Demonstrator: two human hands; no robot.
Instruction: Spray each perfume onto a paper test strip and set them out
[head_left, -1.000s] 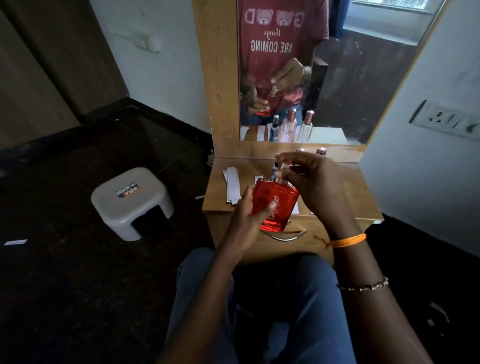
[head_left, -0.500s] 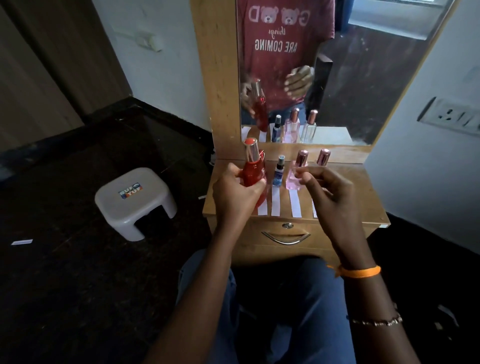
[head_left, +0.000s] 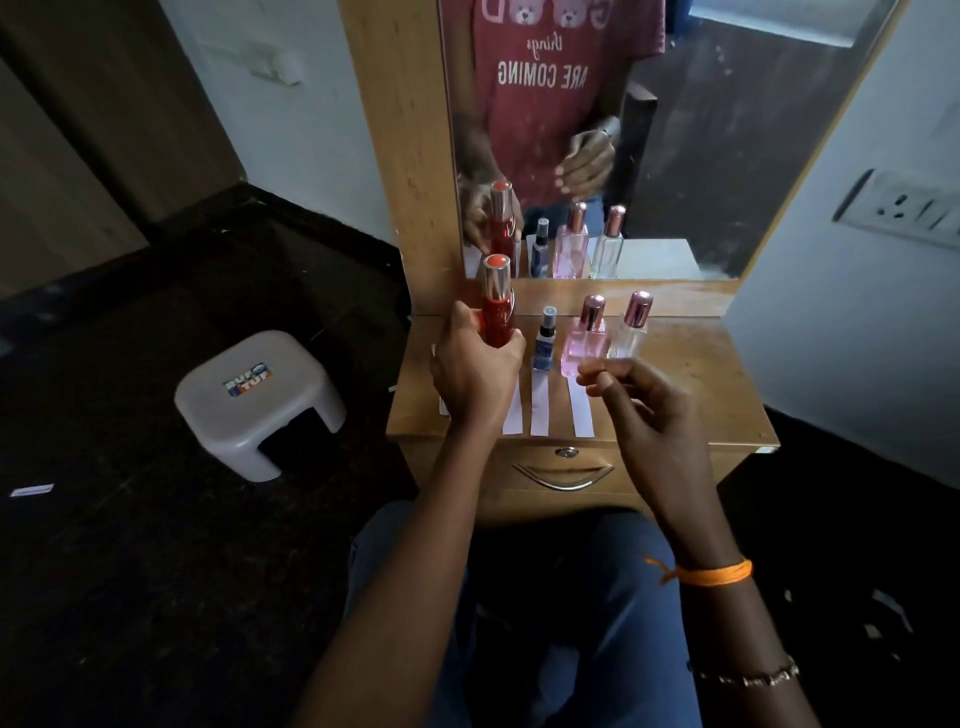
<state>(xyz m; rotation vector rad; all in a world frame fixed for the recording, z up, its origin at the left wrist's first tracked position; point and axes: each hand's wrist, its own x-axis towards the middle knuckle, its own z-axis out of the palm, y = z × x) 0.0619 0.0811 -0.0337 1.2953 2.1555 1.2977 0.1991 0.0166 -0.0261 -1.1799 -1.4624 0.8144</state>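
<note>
Blue trousers fill the nearest part of the view, with both forearms reaching forward over them; an orange band and a bracelet sit on the right arm. Wooden drawer front with a curved metal handle comes next; above it lies the dresser top. Three white strips lie flat on the top near its front edge, side by side, long axes running front to back; a fourth is mostly hidden under the left hand. Right hand hovers above the top, fingers loosely curled and holding nothing, fingertips just in front of the pink bottle. Left hand is closed around the lower body of the red bottle; the bottle stands upright, long axis vertical, silver cap with red top pointing up; whether its base touches the top cannot be told. Right of it stand a small blue bottle, the pink bottle and a clear bottle, all upright, caps up, in a row behind the strips. Behind the row the mirror reflects the bottles and hands. A grey stool stands on the dark floor to the left.
</note>
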